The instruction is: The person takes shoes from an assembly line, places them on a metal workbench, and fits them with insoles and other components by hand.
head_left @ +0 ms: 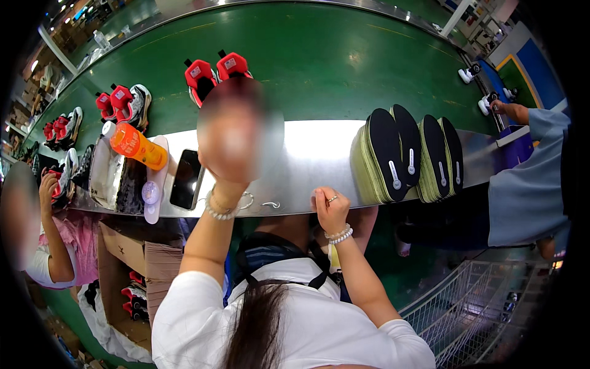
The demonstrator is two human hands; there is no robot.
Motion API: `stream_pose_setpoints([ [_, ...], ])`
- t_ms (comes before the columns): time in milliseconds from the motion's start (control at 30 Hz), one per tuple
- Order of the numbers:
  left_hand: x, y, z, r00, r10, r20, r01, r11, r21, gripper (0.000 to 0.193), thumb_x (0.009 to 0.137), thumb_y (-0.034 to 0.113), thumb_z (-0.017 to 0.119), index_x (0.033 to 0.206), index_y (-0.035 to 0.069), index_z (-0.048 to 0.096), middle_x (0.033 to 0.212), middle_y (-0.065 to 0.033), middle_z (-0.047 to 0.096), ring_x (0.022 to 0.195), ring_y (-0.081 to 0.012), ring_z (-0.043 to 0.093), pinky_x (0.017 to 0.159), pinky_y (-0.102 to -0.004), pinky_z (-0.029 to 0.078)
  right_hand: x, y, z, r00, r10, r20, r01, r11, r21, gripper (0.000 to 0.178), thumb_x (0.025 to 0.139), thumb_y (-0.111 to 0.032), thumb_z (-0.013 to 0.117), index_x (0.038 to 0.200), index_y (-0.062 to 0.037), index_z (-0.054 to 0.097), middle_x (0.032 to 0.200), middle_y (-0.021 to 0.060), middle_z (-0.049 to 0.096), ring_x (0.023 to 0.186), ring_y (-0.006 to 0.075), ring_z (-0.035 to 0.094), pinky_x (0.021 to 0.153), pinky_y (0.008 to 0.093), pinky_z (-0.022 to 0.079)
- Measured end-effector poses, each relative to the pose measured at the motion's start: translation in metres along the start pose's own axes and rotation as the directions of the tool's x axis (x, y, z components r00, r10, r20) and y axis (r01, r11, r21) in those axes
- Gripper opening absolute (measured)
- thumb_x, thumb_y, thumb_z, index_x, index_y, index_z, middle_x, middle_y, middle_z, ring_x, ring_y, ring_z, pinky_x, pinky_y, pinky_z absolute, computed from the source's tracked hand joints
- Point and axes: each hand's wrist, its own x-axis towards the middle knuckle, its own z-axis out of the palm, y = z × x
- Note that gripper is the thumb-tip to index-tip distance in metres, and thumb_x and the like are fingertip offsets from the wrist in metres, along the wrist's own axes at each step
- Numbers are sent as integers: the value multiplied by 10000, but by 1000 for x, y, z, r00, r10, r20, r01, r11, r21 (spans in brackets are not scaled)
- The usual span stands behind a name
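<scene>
Head cam: L hand [231, 150] blurred, can't tell grip; R hand [332, 210] curled nr blk-topped, lime-edged insoles [408, 147].

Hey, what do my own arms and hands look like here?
You wear short white sleeves, forearms bare below. Pale beaded bracelets circle both wrists, and a ring sits on your right hand. Blur hides your left hand's details.
</scene>
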Motion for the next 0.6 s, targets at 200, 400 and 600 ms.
stream_pose_setpoints([
  [200,40,51,64,964,-245,102,229,575,-785,83,849,38,398,782,-1,429,672,-90,483,562,-171,491,548,-282,435,1,2,3,999,-4,-34,2,999,-46,73,768,-85,551,699,-58,552,553,86,527,449,250,503,420,327,379],
  [400,44,57,83,968,-144,206,251,540,-803,71,845,54,414,791,9,429,665,-86,484,526,-161,481,497,-278,426,1,3,5,993,-93,-73,78,980,-183,50,748,-65,550,699,-73,541,557,55,530,457,225,514,434,317,397],
  [600,47,51,78,977,-99,192,212,585,-782,22,815,26,428,826,27,409,707,-89,473,547,-170,487,506,-280,428,4,-3,7,982,-157,-104,129,963,-238,54,734,-65,555,685,-81,539,550,38,524,462,211,517,444,312,405],
])
